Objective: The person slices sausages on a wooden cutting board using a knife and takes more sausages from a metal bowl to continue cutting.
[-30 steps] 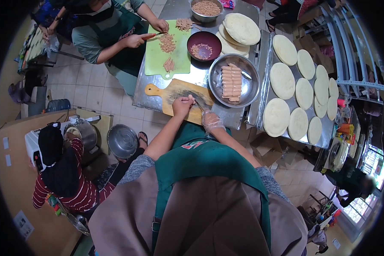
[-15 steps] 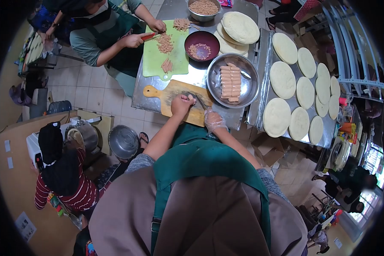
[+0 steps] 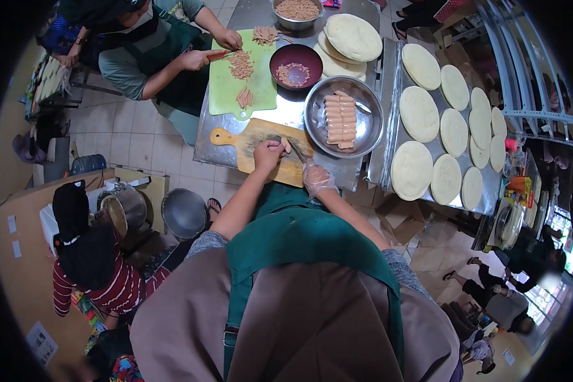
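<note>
My left hand (image 3: pixel 269 155) is bare and closed on a sausage (image 3: pixel 286 145), whose pinkish end sticks out past the fingers. It is over the wooden cutting board (image 3: pixel 245 143), which has a dark worn patch. In a clear plastic glove, my right hand (image 3: pixel 319 179) is wrapped round a knife (image 3: pixel 297 153), its dark blade reaching toward the sausage. Just beyond the board stands a steel bowl (image 3: pixel 374 138) with a stack of peeled sausages (image 3: pixel 341 121) in it.
Across the table (image 3: pixel 204 148), a co-worker's hand (image 3: pixel 193 60) holds a red knife over a green cutting board (image 3: pixel 226 102) with chopped sausage. A maroon bowl (image 3: pixel 315 60), a pot of chopped filling (image 3: pixel 297 9) and stacked flatbreads (image 3: pixel 353 38) stand behind. More flatbread rounds (image 3: pixel 419 114) lie on the right.
The sausage end now shows more clearly beside my left fingers, and the knife has shifted slightly. My view has drifted a little. At lower right, a background person has moved.
</note>
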The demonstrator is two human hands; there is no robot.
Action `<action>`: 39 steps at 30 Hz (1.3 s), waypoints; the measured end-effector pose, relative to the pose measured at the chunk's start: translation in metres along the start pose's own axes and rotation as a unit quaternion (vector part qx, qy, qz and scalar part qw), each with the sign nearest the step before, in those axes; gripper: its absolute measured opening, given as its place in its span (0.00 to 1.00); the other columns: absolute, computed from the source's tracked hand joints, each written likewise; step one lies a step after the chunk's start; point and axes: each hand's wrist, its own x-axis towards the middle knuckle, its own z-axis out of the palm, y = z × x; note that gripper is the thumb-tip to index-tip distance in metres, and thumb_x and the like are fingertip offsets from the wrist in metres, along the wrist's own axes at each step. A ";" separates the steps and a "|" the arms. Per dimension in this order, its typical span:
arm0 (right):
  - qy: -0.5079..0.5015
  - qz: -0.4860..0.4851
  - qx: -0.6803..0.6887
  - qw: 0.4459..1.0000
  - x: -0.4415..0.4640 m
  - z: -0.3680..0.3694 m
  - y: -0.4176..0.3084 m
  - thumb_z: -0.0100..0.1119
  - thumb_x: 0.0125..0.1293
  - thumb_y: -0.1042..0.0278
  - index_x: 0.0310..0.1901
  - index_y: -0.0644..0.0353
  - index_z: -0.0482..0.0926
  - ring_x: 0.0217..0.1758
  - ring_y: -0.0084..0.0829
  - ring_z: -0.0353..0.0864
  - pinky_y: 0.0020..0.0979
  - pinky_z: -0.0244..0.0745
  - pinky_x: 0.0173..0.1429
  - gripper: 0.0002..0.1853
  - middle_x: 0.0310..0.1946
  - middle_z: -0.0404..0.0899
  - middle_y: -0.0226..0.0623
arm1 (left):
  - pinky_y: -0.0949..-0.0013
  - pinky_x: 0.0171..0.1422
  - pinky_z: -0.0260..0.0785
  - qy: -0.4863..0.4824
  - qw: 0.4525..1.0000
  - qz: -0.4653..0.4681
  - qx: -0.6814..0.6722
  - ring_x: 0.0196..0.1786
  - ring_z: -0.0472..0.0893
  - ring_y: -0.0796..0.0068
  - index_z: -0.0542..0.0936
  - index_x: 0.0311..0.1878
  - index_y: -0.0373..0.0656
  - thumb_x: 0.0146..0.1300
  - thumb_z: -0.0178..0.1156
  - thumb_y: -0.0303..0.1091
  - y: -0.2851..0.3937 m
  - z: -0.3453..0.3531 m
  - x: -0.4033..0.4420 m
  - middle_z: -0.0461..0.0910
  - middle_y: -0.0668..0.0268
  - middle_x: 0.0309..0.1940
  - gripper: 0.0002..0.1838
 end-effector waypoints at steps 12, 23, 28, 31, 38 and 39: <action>0.053 -0.071 -0.128 0.988 -0.008 0.005 -0.029 0.44 0.71 0.68 0.47 0.65 0.74 0.30 0.46 0.86 0.43 0.81 0.32 0.12 0.28 0.83 0.49 | 0.74 0.25 0.74 0.043 0.998 -0.029 0.044 0.23 0.82 0.79 0.85 0.30 0.35 0.55 0.67 0.27 0.021 0.009 -0.006 0.85 0.63 0.23 0.05; 0.024 -0.026 -0.093 0.995 0.018 0.026 -0.032 0.45 0.71 0.67 0.47 0.66 0.73 0.32 0.49 0.86 0.47 0.81 0.35 0.12 0.28 0.84 0.51 | 0.74 0.27 0.74 0.029 0.999 -0.008 0.030 0.24 0.83 0.78 0.86 0.31 0.33 0.57 0.67 0.27 0.014 0.008 -0.003 0.85 0.62 0.24 0.06; 0.005 0.008 -0.078 0.997 0.027 0.028 -0.041 0.45 0.71 0.67 0.48 0.65 0.72 0.37 0.53 0.86 0.50 0.80 0.41 0.12 0.31 0.84 0.54 | 0.75 0.28 0.74 0.022 1.000 0.000 0.018 0.25 0.83 0.77 0.85 0.31 0.32 0.57 0.66 0.26 0.017 0.006 -0.005 0.85 0.61 0.24 0.06; -0.009 0.016 -0.056 0.998 0.024 0.018 -0.047 0.45 0.71 0.66 0.49 0.65 0.72 0.40 0.54 0.86 0.50 0.80 0.43 0.12 0.34 0.84 0.56 | 0.75 0.28 0.74 0.029 1.000 0.005 0.009 0.26 0.84 0.77 0.84 0.32 0.31 0.58 0.65 0.26 0.018 0.008 -0.006 0.85 0.60 0.25 0.06; -0.047 0.023 -0.035 0.998 0.034 0.015 -0.048 0.46 0.71 0.67 0.51 0.66 0.72 0.44 0.55 0.85 0.50 0.80 0.47 0.13 0.40 0.83 0.58 | 0.74 0.30 0.76 0.070 0.997 0.031 0.014 0.24 0.84 0.76 0.84 0.31 0.30 0.56 0.67 0.27 0.002 0.015 -0.002 0.85 0.59 0.24 0.07; -0.048 0.027 -0.034 0.998 0.033 0.015 -0.048 0.46 0.71 0.67 0.51 0.66 0.72 0.44 0.55 0.85 0.50 0.80 0.47 0.13 0.40 0.83 0.57 | 0.74 0.31 0.76 0.080 0.996 0.037 0.024 0.24 0.84 0.76 0.84 0.31 0.30 0.56 0.67 0.27 0.001 0.016 -0.001 0.85 0.59 0.24 0.07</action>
